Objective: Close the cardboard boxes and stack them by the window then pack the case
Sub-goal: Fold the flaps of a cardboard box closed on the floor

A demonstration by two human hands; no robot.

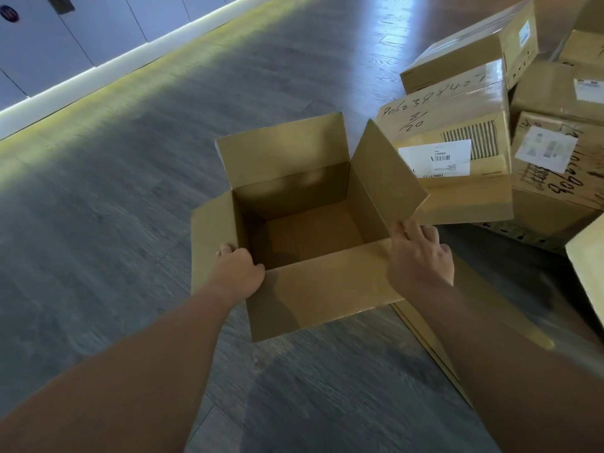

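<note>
Along the far left runs a wall of pale cabinet fronts [58, 44] with a lit strip at its foot; it plays no part in the work at this moment. The grey plank floor [114, 223] carries everything else.

The person's left hand [240, 273] sits at the near-left corner of the open cardboard box [310, 230]. Its grip is closed over the top edge there, fingers curled onto the rim where the left flap meets the near flap. This placement appears intended to steady the box and control that corner while the flaps are brought in.

The box stands upright on the floor at the middle of the view, between the two hands and directly ahead of the person. It is empty, with all four flaps turned outward; none is yet folded shut.

The right hand [420, 253] is at the near-right corner. Its grip is only partly closed: the fingers [408, 232] are spread and bent over the base of the raised right flap [389, 178]. I judge this a hold for swinging that flap inward.

To the right, sealed and labelled cartons [457, 132] lie heaped together, touching one another and just beside the open box. No window or case is in view, so the stacking place cannot be confirmed.
</note>
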